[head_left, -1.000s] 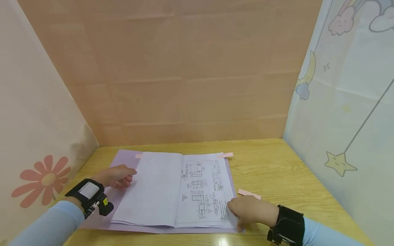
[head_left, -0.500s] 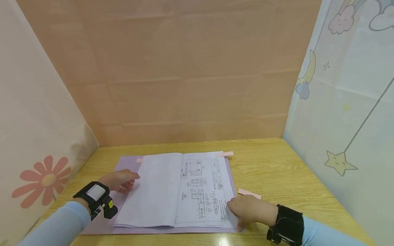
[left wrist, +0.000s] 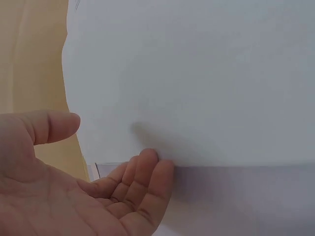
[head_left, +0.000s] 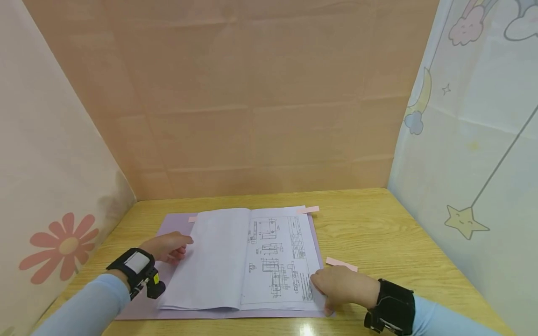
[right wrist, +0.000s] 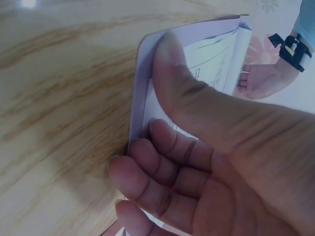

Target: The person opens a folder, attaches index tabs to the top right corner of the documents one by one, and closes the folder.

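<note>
A purple folder lies open on the table, bearing a stack of paper sheets. The turned left page is blank. On the right page are technical line drawings. My left hand is at the blank page's left edge, thumb apart from loosely bent fingers, palm visible in the left wrist view; fingertips reach the edge, but whether they touch it is unclear. My right hand rests at the folder's lower right corner. In the right wrist view its thumb lies on the corner and its fingers along the side edge.
Pink paper strips stick out at the top right, with another strip beside my right hand. The wooden tabletop meets a brown back wall and patterned side panels.
My left hand has moved right and slightly nearer. The folder's left cover has dropped flatter, and the blank page's left edge has shifted slightly right. The right hand has stayed put.
</note>
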{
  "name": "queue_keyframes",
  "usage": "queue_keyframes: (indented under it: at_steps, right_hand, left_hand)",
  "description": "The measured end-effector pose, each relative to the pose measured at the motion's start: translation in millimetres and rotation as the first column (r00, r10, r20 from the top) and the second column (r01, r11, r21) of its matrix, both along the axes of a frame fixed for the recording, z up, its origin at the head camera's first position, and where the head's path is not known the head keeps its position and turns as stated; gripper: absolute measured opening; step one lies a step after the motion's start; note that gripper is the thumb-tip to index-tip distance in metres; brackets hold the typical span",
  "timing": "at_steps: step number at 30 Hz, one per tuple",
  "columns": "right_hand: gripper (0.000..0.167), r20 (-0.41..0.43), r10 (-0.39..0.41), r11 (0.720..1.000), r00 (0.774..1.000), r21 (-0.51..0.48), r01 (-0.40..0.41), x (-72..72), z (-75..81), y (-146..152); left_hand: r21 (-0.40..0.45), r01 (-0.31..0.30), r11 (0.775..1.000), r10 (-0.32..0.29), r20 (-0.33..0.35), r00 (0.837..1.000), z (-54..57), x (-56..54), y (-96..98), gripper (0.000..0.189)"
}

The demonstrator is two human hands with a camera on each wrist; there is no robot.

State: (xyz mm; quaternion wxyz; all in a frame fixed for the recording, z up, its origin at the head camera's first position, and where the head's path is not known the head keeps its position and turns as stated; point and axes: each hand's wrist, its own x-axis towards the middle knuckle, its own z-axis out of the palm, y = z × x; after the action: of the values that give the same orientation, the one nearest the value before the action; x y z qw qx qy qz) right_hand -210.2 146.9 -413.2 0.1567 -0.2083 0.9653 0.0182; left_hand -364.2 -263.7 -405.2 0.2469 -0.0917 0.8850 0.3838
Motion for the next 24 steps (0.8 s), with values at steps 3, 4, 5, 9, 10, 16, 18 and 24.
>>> queue_keyframes:
  at_steps: [3,4,5,9,10,16,18,24]
  right_hand:
    - [0.044,-0.009,0.018,1.000,1.000,-0.009,-0.018,-0.1,0.2,0.7]
    - [0.044,-0.013,0.025,1.000,1.000,-0.011,-0.025,-0.2,0.1,0.9]
    - [0.044,-0.015,0.029,0.999,0.999,-0.015,-0.029,-0.5,0.1,1.1]
    - [0.044,-0.016,0.031,0.999,0.999,-0.015,-0.031,-1.3,-0.6,1.3]
    - [0.044,-0.014,0.028,1.000,1.000,-0.014,-0.028,-1.5,-0.6,1.2]
    - [0.044,-0.007,0.000,1.000,1.000,-0.007,0.000,-1.2,0.4,-0.4]
    - [0.044,-0.005,-0.002,1.000,1.000,-0.009,0.002,-0.9,1.0,-0.2]
    - [0.044,-0.006,0.014,1.000,1.000,-0.014,-0.014,-0.1,2.3,1.6]
  left_hand:
    - [0.028,0.023,0.999,-0.024,0.008,1.000,-0.6,1.7,4.5,0.035]
    - [0.040,0.028,0.999,-0.029,0.009,1.000,-0.5,2.5,6.6,0.034]
    - [0.049,0.034,0.998,-0.034,0.011,0.999,-0.3,3.4,9.0,0.033]
    - [0.066,0.045,0.997,-0.046,0.006,0.999,2.7,6.9,17.9,0.030]
    - [0.065,0.050,0.997,-0.051,0.004,0.999,3.5,7.5,19.3,0.030]
    - [0.061,0.051,0.997,-0.052,0.006,0.999,8.2,5.9,19.8,0.030]
    - [0.053,0.042,0.998,-0.042,0.003,0.999,10.0,3.9,18.0,0.031]
    - [0.031,0.032,0.999,-0.031,-0.011,0.999,20.4,-1.8,9.6,0.033]
